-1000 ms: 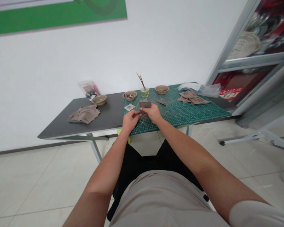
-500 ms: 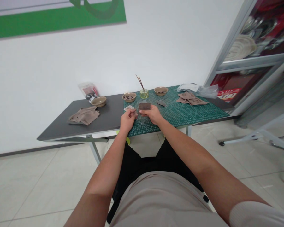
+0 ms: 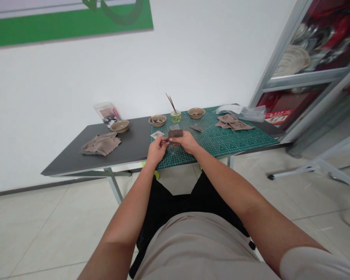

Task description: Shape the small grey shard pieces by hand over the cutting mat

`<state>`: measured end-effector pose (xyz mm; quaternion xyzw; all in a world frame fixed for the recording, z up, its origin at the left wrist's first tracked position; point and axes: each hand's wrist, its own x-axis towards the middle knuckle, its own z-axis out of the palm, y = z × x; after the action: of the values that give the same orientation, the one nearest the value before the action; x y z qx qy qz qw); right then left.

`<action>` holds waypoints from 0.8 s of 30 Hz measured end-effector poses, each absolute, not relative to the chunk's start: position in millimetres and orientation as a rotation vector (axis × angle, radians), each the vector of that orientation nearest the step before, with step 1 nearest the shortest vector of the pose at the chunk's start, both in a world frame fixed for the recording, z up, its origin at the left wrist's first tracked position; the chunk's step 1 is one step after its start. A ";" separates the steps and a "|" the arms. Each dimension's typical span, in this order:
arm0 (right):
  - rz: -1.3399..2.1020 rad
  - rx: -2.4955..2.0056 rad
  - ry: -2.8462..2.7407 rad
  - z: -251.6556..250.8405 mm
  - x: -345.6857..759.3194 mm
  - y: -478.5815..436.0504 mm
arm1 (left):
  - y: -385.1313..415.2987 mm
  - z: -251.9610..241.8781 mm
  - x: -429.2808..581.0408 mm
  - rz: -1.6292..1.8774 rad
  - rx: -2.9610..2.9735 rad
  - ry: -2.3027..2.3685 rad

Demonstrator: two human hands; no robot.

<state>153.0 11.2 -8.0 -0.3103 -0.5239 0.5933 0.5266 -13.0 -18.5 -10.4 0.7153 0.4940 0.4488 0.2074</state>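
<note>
My right hand (image 3: pixel 189 142) grips a flat dark-brown rectangular piece (image 3: pixel 175 133) between thumb and fingers, above the front of the green cutting mat (image 3: pixel 218 144). Against its left end, my left hand (image 3: pixel 158 148) is closed in a pinch; whatever is between those fingertips is too small to make out. Just beyond the left fingers lies a small pale square packet (image 3: pixel 157 134). A clear flat sheet (image 3: pixel 175 127) rests behind the brown piece, and a grey flat piece (image 3: pixel 196 127) is to its right.
Along the back stand a bowl of small pieces (image 3: pixel 157 120), a glass jar with thin sticks (image 3: pixel 175 116) and another bowl (image 3: pixel 196 113). Cloths lie left (image 3: pixel 102 144) and right (image 3: pixel 233 122). A third bowl (image 3: pixel 119 126), a bag (image 3: pixel 106 112) and clear plastic (image 3: pixel 251 112) sit farther out.
My left fingertips have come in to meet the left end of the brown piece, which has tilted slightly in my right hand. The view has shifted a little.
</note>
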 end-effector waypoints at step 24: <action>1.408 -0.771 -1.230 -6.9 143.8 8.2 | -21.5 -11.9 -6.8 1.267 2.193 1.628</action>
<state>143.8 8.2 -6.9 -0.3231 -0.5155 0.5899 0.5309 -6.8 -21.5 -11.9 0.7269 0.5395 0.4199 0.0653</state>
